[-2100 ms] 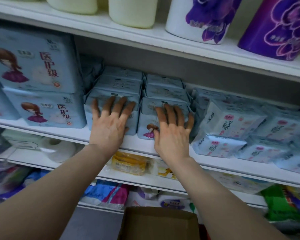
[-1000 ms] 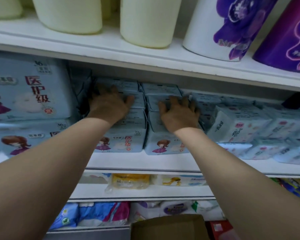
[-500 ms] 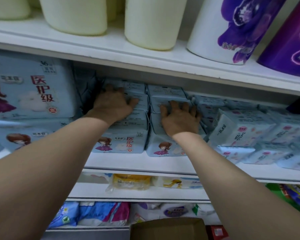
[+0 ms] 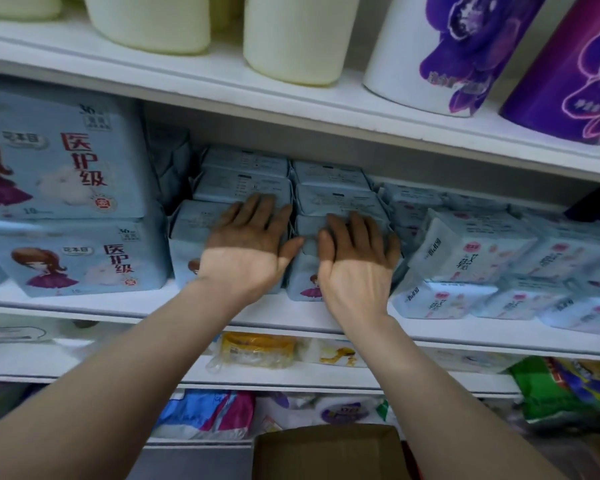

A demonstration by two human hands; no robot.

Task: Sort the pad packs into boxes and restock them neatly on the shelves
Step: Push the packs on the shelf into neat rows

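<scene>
Left hand (image 4: 246,251) flat on front pack of left row of light-blue pad packs (image 4: 201,237), fingers straight and slightly spread, palm down, gripping nothing. Right hand (image 4: 355,261) same posture on front pack of right row (image 4: 340,202), fingers straight, pressing, nothing held. Thumbs nearly meeting over seam between the two rows. Fingertips of both in shadow under upper shelf.

Both rows on middle shelf (image 4: 118,306), touching side by side, three packs deep each, stepping back toward 12 o'clock. Front faces flush with each other, near shelf lip.

At 9 o'clock of left hand: two large blue packs (image 4: 59,161) with cartoon girl and red characters, stacked one on the other, just beside left row. Darker folded pack (image 4: 168,161) wedged upright between large stack and left row.

At 3 o'clock of right hand: white-and-pink pad packs (image 4: 471,251), piled loosely, some tilted, touching right row.

At 12 o'clock, upper shelf: pale yellow rolls (image 4: 291,39), purple-flower rolls (image 4: 465,53) toward 1 o'clock.

At 6 o'clock, lower shelves: yellow wrapped item (image 4: 257,348), mixed packets below, too blurred to identify. Open cardboard box (image 4: 326,452) at bottom edge between forearms. Green bag (image 4: 561,389) at 4 o'clock.
</scene>
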